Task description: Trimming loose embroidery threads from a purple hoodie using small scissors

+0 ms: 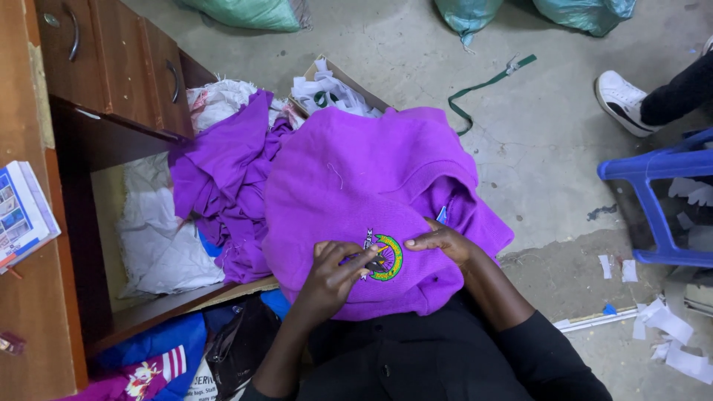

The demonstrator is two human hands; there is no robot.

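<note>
The left hand point(334, 271) is pinching a small tool at the embroidered badge point(386, 258) on the purple sweater point(356, 186), while the right hand point(442, 241) is pressing flat, open, just beside the badge.

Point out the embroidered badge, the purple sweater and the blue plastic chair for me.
embroidered badge point(386, 258), head view, on its green ring.
purple sweater point(349, 186), head view, on the plain knit above the badge.
blue plastic chair point(653, 165), head view, on the seat edge.

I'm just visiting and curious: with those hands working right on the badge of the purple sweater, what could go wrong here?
The left hand seems to work a small dark tool at the embroidered badge, with the right hand pressing beside it; a slip might prick a finger or snag the purple sweater. The sweater rests on the lap and overhangs it, so it could slide to the dusty floor among the paper scraps.
</note>
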